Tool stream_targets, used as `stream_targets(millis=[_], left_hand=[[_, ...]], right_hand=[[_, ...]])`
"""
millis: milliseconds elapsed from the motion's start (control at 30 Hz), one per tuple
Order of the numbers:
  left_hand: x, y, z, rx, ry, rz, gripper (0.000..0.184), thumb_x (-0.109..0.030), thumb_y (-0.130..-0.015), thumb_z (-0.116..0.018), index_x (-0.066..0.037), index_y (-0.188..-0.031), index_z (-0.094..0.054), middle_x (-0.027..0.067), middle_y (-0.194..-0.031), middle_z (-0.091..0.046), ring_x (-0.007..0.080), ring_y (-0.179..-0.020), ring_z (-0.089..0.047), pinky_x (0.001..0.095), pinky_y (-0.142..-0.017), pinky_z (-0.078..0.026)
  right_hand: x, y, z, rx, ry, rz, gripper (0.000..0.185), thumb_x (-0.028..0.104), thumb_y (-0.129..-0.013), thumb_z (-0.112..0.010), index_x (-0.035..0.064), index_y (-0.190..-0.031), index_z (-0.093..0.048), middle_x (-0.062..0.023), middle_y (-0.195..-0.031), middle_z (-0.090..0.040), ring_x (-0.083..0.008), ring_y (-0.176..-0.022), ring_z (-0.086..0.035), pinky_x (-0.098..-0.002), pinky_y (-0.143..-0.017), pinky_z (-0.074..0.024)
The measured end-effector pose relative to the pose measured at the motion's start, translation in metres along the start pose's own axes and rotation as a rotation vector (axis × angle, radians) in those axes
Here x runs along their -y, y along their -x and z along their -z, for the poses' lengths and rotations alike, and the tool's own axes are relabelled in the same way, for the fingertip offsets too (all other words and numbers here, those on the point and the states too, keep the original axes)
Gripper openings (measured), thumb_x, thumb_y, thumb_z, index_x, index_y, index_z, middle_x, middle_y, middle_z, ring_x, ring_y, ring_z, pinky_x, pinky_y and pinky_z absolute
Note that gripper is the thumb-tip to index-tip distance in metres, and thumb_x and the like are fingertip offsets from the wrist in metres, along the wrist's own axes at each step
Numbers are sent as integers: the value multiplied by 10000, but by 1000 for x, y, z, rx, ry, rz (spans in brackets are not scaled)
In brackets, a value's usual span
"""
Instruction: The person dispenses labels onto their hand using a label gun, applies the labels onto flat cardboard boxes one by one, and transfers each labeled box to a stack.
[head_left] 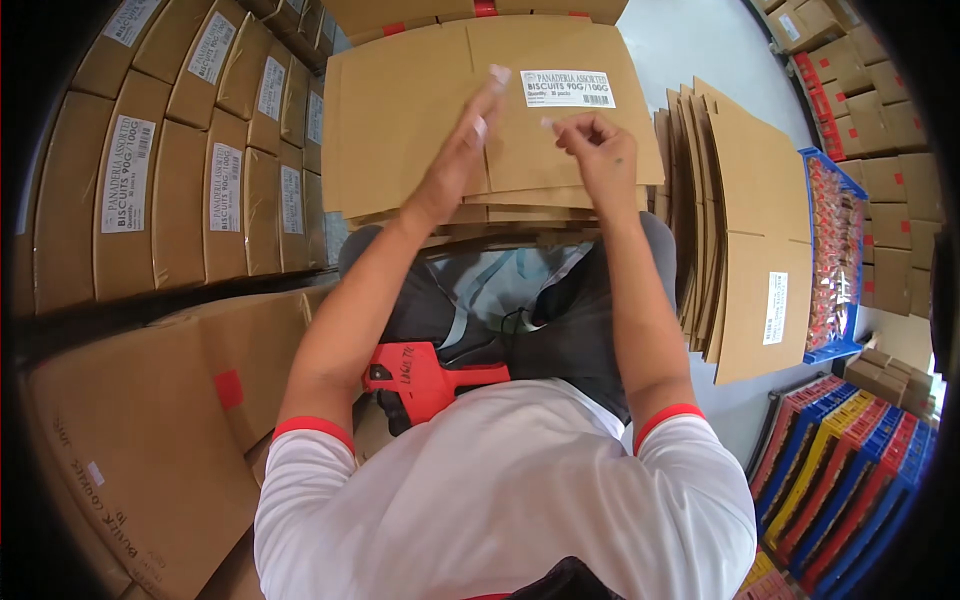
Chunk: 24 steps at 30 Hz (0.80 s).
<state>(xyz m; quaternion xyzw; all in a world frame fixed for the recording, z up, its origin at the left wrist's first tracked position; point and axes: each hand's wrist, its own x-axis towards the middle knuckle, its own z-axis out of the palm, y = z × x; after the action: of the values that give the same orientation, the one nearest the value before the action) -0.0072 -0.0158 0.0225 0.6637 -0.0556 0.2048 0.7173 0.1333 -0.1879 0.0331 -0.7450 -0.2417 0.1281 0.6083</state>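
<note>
Filled boxes with labels line up past the left edge of the cardboard stack; leaning flat sheets crowd its right edge, blue crate of packets beyond. Red label gun at the lap. Stack sits ahead of the knees, white label near its far right corner. Forearms cross its near edge. Hands apart: left spread flat over the middle, right curled below the label. White scraps on fingertips; grip and contact unclear.
</note>
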Motion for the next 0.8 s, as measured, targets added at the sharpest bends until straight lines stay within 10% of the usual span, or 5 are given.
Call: stream_targets(millis=[267, 800], left_hand=[[93, 21, 119, -633, 591, 275, 808, -648, -1046, -360, -21, -1555, -344, 196, -1547, -409, 380, -1441, -409, 477, -1216, -321], [89, 23, 117, -586, 554, 241, 824, -665, -1033, -370, 10, -1506, -388, 237, -1515, -442, 396, -1430, -426, 483, -1220, -330]], right_hand=[[-109, -137, 63, -69, 231, -311, 160, 151, -925, -731, -8, -936, -740, -70, -816, -714, -144, -711, -677, -277, -653, -537], [-164, -193, 61, 99, 596, -343, 242, 280, -826, -766, 41, -860, -787, -124, -778, -752, -238, -708, -715, -369, -692, -536]])
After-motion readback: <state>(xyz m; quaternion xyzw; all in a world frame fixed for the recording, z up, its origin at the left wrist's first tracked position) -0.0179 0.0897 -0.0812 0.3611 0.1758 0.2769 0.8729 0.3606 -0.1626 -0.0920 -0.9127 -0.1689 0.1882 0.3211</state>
